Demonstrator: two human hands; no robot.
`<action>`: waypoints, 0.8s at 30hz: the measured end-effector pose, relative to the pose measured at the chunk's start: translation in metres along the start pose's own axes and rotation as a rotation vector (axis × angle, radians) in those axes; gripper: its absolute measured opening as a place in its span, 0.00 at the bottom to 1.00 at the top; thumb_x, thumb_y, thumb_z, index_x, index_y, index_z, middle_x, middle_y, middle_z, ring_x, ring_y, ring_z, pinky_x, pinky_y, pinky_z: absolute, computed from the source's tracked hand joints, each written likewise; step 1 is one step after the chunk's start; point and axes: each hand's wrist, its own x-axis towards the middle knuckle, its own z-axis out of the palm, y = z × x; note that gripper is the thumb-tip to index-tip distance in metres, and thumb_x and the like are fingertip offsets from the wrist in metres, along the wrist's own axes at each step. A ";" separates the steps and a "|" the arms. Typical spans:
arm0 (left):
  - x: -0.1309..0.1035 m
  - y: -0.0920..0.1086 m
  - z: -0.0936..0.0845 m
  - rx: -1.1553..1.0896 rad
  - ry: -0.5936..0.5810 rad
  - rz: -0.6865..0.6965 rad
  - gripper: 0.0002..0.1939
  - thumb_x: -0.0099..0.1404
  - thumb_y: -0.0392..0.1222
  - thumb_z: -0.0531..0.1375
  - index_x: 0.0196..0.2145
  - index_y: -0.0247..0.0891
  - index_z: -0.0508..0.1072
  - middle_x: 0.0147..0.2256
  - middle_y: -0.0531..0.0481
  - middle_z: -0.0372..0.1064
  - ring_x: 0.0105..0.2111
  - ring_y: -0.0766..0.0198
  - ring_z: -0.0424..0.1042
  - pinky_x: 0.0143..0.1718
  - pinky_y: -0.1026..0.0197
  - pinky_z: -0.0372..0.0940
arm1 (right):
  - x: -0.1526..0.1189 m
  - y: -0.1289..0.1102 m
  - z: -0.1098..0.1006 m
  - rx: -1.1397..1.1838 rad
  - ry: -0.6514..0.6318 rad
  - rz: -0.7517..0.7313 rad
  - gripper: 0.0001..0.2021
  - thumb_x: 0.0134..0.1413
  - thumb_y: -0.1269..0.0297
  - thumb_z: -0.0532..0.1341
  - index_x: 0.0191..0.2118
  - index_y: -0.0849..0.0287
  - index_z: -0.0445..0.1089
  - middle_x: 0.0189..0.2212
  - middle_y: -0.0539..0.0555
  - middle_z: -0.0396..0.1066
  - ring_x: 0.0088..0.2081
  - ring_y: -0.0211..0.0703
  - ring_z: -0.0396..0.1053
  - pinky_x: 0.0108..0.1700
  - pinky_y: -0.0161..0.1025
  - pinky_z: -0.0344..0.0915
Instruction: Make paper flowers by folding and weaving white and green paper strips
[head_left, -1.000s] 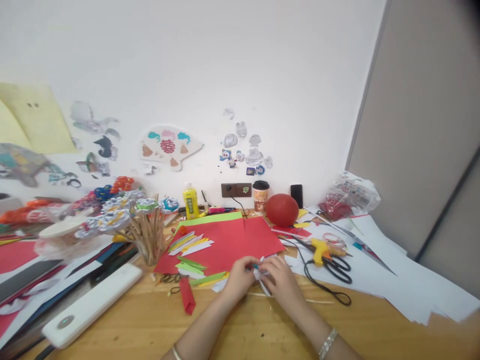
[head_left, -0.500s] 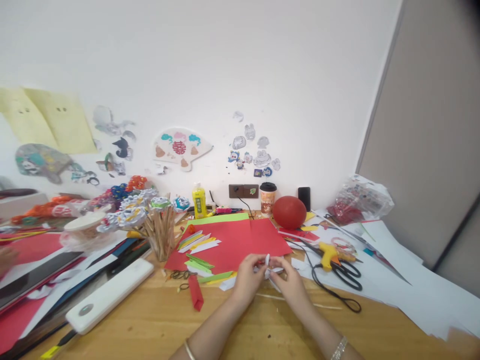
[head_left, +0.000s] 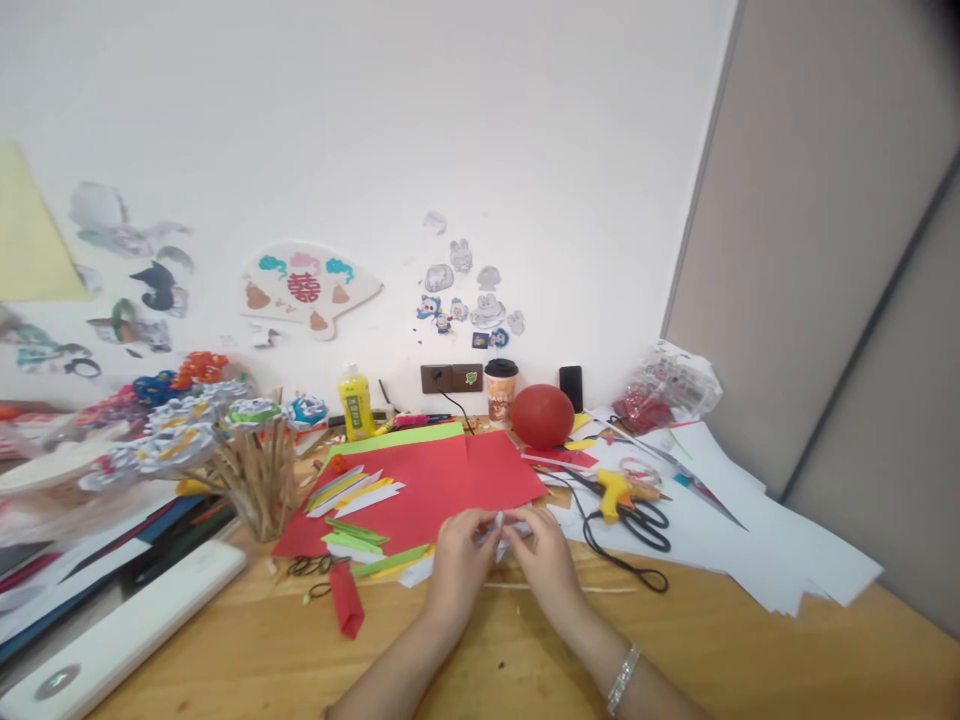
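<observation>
Below the frame's centre, the left hand point(head_left: 459, 556) and right hand point(head_left: 546, 556) pinch what looks like white paper point(head_left: 499, 520), mostly hidden, from either side, a hold that suits delicate work.

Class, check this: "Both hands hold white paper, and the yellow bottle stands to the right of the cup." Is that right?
Not quite: the head view shows the yellow bottle to the left of the cup. The left hand and right hand do hold white paper.
</observation>
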 end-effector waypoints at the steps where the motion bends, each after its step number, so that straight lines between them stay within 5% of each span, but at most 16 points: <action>1: 0.000 0.001 0.000 0.007 0.003 -0.001 0.06 0.55 0.40 0.57 0.31 0.38 0.73 0.29 0.48 0.72 0.31 0.60 0.69 0.37 0.57 0.63 | 0.001 0.000 0.000 -0.016 0.003 -0.012 0.05 0.48 0.71 0.57 0.32 0.58 0.70 0.31 0.54 0.70 0.36 0.45 0.66 0.39 0.40 0.62; 24: -0.006 0.010 -0.010 -0.030 0.100 0.248 0.08 0.61 0.41 0.53 0.33 0.40 0.71 0.34 0.47 0.72 0.36 0.61 0.70 0.42 0.57 0.64 | -0.005 -0.010 -0.007 -0.159 0.104 -0.257 0.04 0.54 0.67 0.55 0.32 0.56 0.67 0.30 0.52 0.69 0.36 0.43 0.64 0.40 0.41 0.59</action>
